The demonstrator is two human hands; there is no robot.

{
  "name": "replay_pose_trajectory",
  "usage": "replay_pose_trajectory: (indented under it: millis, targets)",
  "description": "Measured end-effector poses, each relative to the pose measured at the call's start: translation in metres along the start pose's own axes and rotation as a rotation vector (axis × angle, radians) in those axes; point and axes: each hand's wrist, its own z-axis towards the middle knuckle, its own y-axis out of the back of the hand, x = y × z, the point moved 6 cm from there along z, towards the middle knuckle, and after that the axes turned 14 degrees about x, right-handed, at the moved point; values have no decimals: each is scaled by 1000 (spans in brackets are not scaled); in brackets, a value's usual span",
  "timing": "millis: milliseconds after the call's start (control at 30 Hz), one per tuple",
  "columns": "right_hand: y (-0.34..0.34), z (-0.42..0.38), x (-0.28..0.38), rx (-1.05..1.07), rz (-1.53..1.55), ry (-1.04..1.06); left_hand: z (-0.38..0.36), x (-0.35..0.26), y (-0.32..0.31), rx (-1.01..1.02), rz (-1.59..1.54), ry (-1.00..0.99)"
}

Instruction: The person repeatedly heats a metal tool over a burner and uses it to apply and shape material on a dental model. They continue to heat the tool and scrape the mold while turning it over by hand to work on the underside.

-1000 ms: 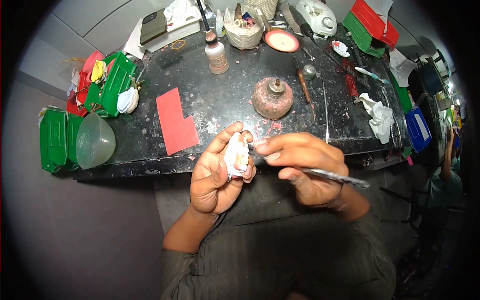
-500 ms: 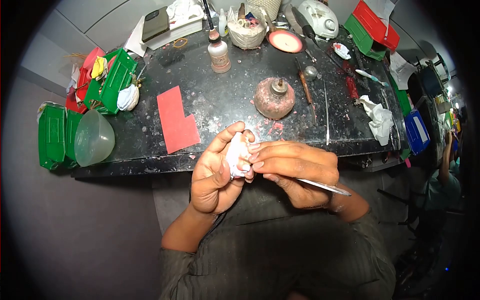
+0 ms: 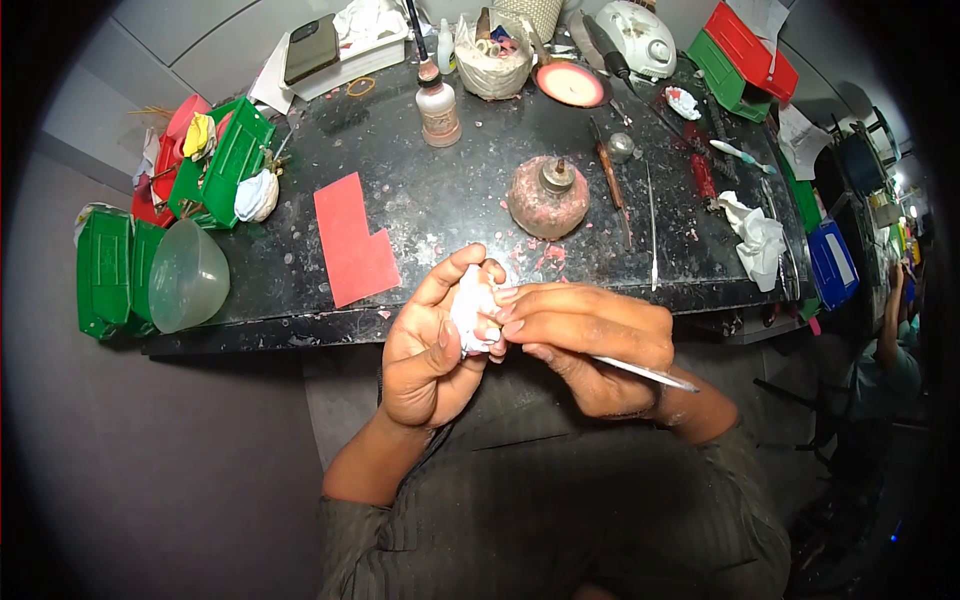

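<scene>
A small white plaster-like piece (image 3: 468, 312) sits in my left hand (image 3: 425, 350), whose fingers and thumb are wrapped round it in front of the table's edge. My right hand (image 3: 600, 340) pinches a thin metal tool (image 3: 645, 373), its handle sticking out to the lower right. The fingertips of my right hand touch the piece, and they hide the tool's working end. Beyond my hands on the table (image 3: 290, 215) lie a red sheet (image 3: 352, 245) with a notched corner and a round, pink-spattered burner (image 3: 549, 200).
Green bins (image 3: 215, 170) and a clear bowl (image 3: 190, 277) stand at the left. A bottle (image 3: 438, 110) and a lined container (image 3: 494, 65) are at the back. Crumpled tissue (image 3: 757, 240) and a brown-handled tool (image 3: 609, 170) lie on the right. Another person (image 3: 885, 360) is at far right.
My right hand and its tool have shifted very slightly to the left. My left hand holds the white piece almost as before.
</scene>
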Motion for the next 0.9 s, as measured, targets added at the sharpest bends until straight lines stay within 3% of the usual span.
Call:
replay_pose_trajectory:
  millis: [367, 467, 900]
  targets:
    - [-2, 2, 0, -20, 3, 41, -1, -2, 1, -127, 128, -34]
    - [2, 1, 1, 13, 10, -52, -1, -3, 1, -63, 147, -21]
    - [0, 1, 0, 14, -13, -14, -1, -5, 3, -111, 245, -53]
